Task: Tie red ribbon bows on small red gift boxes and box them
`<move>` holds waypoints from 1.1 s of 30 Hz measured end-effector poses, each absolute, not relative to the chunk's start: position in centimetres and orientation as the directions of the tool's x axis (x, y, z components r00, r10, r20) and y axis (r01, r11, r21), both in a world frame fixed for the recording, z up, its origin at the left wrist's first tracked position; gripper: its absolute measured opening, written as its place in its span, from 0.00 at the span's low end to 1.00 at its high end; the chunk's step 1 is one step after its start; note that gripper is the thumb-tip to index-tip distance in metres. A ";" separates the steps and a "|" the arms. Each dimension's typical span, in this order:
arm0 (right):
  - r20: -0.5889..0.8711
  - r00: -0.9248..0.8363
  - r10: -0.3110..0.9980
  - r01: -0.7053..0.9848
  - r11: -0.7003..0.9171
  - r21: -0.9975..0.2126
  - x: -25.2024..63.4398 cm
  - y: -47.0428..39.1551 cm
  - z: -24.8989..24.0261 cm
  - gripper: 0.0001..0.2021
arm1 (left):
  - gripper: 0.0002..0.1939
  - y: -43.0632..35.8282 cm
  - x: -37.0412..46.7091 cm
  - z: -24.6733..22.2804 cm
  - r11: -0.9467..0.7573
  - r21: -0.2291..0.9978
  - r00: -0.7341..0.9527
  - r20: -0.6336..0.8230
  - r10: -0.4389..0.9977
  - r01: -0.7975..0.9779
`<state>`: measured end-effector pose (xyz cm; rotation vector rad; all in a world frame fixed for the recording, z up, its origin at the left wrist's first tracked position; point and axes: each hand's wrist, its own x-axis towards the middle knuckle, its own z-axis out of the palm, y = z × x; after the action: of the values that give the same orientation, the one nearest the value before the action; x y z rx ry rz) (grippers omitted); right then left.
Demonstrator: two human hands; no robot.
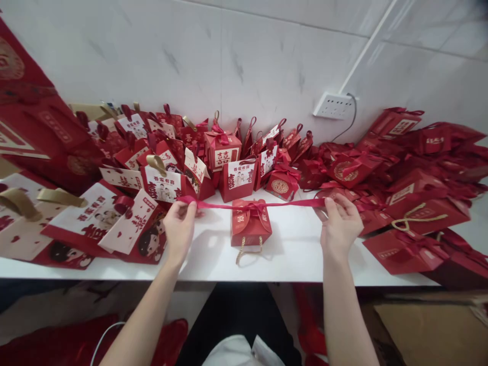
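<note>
A white table (297, 254) runs along a pale marbled wall (236, 56) that carries a white socket strip (333, 105), and red gift boxes crowd the table's far edge and both ends — a stack with white printed flaps and gold ribbons on the left (95, 213), a heap of plain red ones with cord handles on the right (412, 198). In the bare middle stands one small red box (249, 223), upright, a gold cord handle hanging off its near side over the table edge. A red ribbon (293, 204) is tied across its top and stretched taut and level to both sides. The left hand (179, 226) pinches one ribbon end between thumb and fingers, closed tight on it; the right hand (340, 221) grips the other end the same way — both hands well apart from the box, one on each side
</note>
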<state>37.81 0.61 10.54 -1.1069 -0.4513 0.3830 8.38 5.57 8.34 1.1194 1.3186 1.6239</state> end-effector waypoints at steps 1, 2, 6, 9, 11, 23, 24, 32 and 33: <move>0.143 0.852 0.503 -0.072 0.384 -0.920 38.2 0.3 10.2 0.19 | 0.07 5.3 7.9 8.2 -0.188 0.982 -0.330 0.185 0.925 0.024; 0.132 0.854 0.503 -0.074 0.369 -0.926 38.6 0.1 9.8 0.19 | 0.07 5.2 7.6 8.1 -0.186 0.980 -0.323 0.199 0.925 0.069; 0.091 0.842 0.532 -0.070 0.275 -0.959 39.7 -0.3 8.3 0.20 | 0.08 4.8 6.7 7.6 -0.116 0.958 -0.273 0.190 0.943 0.264; 0.060 0.825 0.562 -0.070 0.206 -0.976 40.4 -0.4 7.0 0.22 | 0.08 4.9 6.1 6.8 -0.034 0.899 -0.267 0.165 0.950 0.436; 0.042 0.808 0.588 -0.074 0.171 -0.983 40.9 -0.5 6.1 0.24 | 0.07 5.1 5.6 6.1 0.017 0.853 -0.278 0.151 0.949 0.521; 0.264 0.274 0.925 0.404 0.139 -0.904 38.3 0.3 9.6 0.19 | 0.21 3.4 8.1 11.8 -0.292 0.655 0.115 0.300 0.947 0.697; 0.123 0.171 0.978 0.259 0.075 -0.963 37.4 1.2 9.5 0.19 | 0.19 3.8 8.7 12.1 -0.275 0.725 0.191 0.199 0.961 0.631; -0.173 -0.060 0.983 -0.032 -0.175 -0.984 33.9 4.9 6.0 0.29 | 0.23 6.5 9.9 9.2 -0.083 0.935 0.496 -0.107 0.862 0.345; -0.176 -0.074 0.982 -0.055 -0.180 -0.982 33.9 4.6 5.9 0.28 | 0.23 6.5 9.8 8.8 -0.070 0.942 0.505 -0.112 0.856 0.328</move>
<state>33.87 4.62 5.94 -1.2595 -1.1242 1.4206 9.80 6.52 8.77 1.6419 1.0279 0.5962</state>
